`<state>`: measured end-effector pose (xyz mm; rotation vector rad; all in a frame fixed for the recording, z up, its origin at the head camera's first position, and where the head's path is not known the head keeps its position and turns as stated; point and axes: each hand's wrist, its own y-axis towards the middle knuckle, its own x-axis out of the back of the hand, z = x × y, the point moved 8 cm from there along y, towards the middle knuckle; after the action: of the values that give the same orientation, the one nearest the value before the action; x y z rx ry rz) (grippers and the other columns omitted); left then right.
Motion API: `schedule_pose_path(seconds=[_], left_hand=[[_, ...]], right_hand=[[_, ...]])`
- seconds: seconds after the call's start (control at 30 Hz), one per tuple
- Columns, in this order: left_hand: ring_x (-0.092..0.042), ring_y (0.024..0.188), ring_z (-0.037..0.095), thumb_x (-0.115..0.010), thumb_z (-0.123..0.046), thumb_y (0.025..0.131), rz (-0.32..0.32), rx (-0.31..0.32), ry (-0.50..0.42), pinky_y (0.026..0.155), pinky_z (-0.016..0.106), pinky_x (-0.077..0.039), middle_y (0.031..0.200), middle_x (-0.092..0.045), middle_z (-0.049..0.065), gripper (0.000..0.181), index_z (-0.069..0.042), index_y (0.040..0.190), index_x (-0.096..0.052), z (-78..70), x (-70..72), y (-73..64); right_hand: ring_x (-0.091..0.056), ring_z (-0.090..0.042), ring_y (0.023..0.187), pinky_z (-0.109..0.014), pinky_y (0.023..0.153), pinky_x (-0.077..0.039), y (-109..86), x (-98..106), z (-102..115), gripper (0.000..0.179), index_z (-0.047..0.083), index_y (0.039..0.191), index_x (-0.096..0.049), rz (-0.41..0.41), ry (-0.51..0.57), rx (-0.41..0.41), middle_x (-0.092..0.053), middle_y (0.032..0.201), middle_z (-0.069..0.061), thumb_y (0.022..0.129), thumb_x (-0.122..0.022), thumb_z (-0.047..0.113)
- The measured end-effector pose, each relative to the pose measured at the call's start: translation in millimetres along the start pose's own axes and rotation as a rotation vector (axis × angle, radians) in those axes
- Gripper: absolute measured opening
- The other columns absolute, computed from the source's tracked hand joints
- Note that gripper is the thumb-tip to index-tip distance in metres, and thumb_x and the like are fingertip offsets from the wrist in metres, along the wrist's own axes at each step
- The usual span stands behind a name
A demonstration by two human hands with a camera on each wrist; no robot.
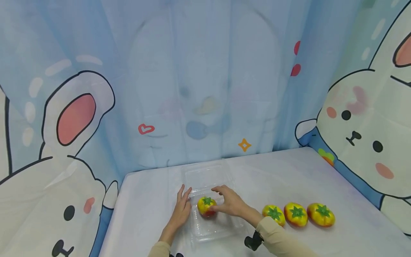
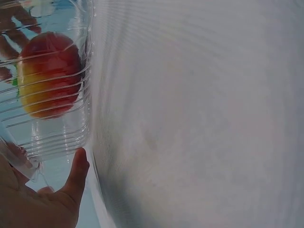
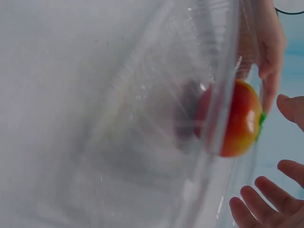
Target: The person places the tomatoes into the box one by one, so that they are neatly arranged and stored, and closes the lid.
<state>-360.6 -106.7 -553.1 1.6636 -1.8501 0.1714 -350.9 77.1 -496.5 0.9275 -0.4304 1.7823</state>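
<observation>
A clear plastic clamshell box point(image 1: 224, 228) lies on the table with its lid point(image 1: 208, 175) folded back toward the curtain. In its left part sits a yellow-and-red toy fruit point(image 1: 205, 205) with a green star-shaped calyx, like a tomato or persimmon. My left hand point(image 1: 181, 211) rests against the box's left side, fingers extended; the left wrist view shows its thumb point(image 2: 80, 171) by the ribbed wall. Over the box is my right hand point(image 1: 232, 202), its fingers spread around the fruit's right side. In the right wrist view a gap separates those fingers point(image 3: 266, 197) from the fruit.
Three similar toy fruits stand in a row right of the box: one beside the right forearm point(image 1: 274, 214), one in the middle point(image 1: 295, 214), one farthest right point(image 1: 321, 215). The white table point(image 1: 144, 200) ends at a blue curtain point(image 1: 199, 71) with rabbit prints.
</observation>
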Motion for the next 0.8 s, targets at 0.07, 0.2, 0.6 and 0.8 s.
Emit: schedule_pose_path(seconds=[0.07, 0.2, 0.6, 0.8], left_hand=[[-0.036, 0.135, 0.051, -0.039, 0.002, 0.094, -0.002, -0.001, -0.002, 0.108, 0.063, -0.030, 0.156, -0.017, 0.031, 0.050, 0.004, 0.144, -0.043, -1.0, -0.2, 0.5], [-0.034, 0.136, 0.052, -0.039, 0.001, 0.094, -0.003, 0.008, -0.014, 0.109, 0.064, -0.028, 0.157, -0.016, 0.031, 0.050, 0.003, 0.144, -0.044, -2.4, -0.3, 0.9], [-0.030, 0.139, 0.050, -0.038, 0.000, 0.095, 0.013, 0.036, -0.034, 0.111, 0.062, -0.027, 0.159, -0.014, 0.027, 0.051, 0.002, 0.146, -0.041, 0.6, -2.9, 3.5], [-0.036, 0.136, 0.050, -0.038, 0.001, 0.094, 0.013, 0.025, -0.019, 0.108, 0.063, -0.030, 0.157, -0.015, 0.030, 0.051, 0.003, 0.145, -0.042, -1.7, -2.3, 2.8]], right_hand=[[-0.059, -0.036, 0.111, -0.053, 0.090, -0.052, -4.0, 12.2, -1.4, 0.063, 0.002, 0.130, -0.058, -0.022, 0.006, -0.004, -0.059, 0.125, -0.015, 0.079, -0.081, 0.033], [-0.058, -0.037, 0.115, -0.052, 0.091, -0.052, -12.6, 39.8, -8.8, 0.062, 0.004, 0.132, -0.058, -0.065, 0.003, -0.010, -0.058, 0.128, -0.015, 0.083, -0.078, 0.035], [-0.053, -0.048, 0.116, -0.061, 0.090, -0.049, -63.0, 143.4, -73.0, 0.058, -0.002, 0.135, -0.053, -0.207, -0.140, -0.092, -0.053, 0.134, -0.028, 0.089, -0.072, 0.028], [-0.048, -0.053, 0.116, -0.069, 0.089, -0.045, -109.4, 178.7, -115.5, 0.066, -0.003, 0.137, -0.049, -0.194, -0.212, -0.209, -0.047, 0.137, -0.034, 0.089, -0.071, 0.036]])
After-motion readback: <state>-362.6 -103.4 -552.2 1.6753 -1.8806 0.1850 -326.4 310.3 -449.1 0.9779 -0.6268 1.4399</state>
